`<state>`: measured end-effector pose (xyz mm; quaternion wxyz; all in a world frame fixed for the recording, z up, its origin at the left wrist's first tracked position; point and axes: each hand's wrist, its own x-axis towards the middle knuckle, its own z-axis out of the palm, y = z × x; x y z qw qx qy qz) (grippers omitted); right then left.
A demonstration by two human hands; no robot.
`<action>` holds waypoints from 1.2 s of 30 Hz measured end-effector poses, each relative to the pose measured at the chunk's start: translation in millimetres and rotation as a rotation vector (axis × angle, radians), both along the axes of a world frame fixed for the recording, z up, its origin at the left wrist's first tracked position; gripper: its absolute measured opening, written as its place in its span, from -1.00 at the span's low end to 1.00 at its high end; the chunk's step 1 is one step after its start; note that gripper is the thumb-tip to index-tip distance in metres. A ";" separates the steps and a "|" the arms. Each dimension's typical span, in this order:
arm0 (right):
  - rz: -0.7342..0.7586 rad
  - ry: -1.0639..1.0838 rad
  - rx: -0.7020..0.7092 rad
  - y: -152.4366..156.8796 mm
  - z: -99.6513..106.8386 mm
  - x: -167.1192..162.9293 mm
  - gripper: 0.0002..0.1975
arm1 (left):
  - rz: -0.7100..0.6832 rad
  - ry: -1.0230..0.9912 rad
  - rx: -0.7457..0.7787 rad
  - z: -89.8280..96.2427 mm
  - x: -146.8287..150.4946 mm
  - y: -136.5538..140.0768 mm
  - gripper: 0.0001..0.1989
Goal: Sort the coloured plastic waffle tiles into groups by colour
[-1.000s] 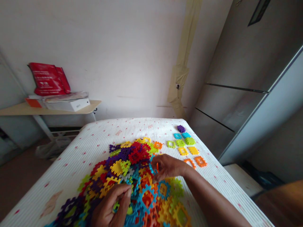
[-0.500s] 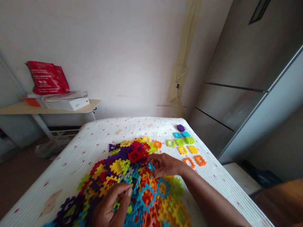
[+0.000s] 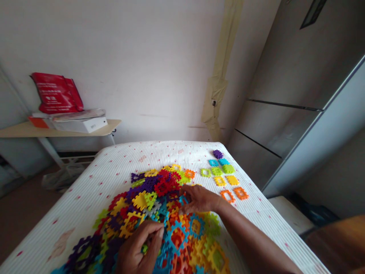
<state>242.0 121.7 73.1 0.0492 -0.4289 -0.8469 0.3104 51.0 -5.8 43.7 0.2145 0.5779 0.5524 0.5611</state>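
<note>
A large heap of toothed plastic building pieces (image 3: 177, 236) in many colours lies in front of me, some square with cut-out middles. My left hand (image 3: 142, 247) is over the near side of the heap, thumb and forefinger pinched together; whatever is between them is hidden. A bit of green shows in the gap of its curled fingers. Farther along, my right hand (image 3: 196, 198) reaches over the heap's right side. Its thumb and fingers are apart, with their tips down among blue and red pieces. A yellow frame piece (image 3: 132, 223) lies just left of my left hand.
Sorted square pieces stand in small groups to the right: purple (image 3: 218, 154), blue (image 3: 224, 162), green (image 3: 228, 169), yellow (image 3: 232, 180) and orange (image 3: 241, 193). A white ribbed cloth (image 3: 114, 160) covers the table. A grey refrigerator (image 3: 270, 114) is at the right.
My left hand has moved slightly to the right, still pinched. The right hand has shifted a little to the right over the same pieces. The sorted groups have not moved.
</note>
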 end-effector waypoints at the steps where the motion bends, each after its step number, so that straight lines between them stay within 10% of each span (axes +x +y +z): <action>1: 0.000 -0.002 0.006 -0.1 0.3 0.0 -0.43 | -0.001 0.002 0.001 0.1 -0.1 0.0 -0.79; 36: 0.052 -0.007 -0.006 3.1 -2.6 0.9 -0.41 | 0.001 0.025 -0.011 -1.6 -1.4 -0.3 -0.79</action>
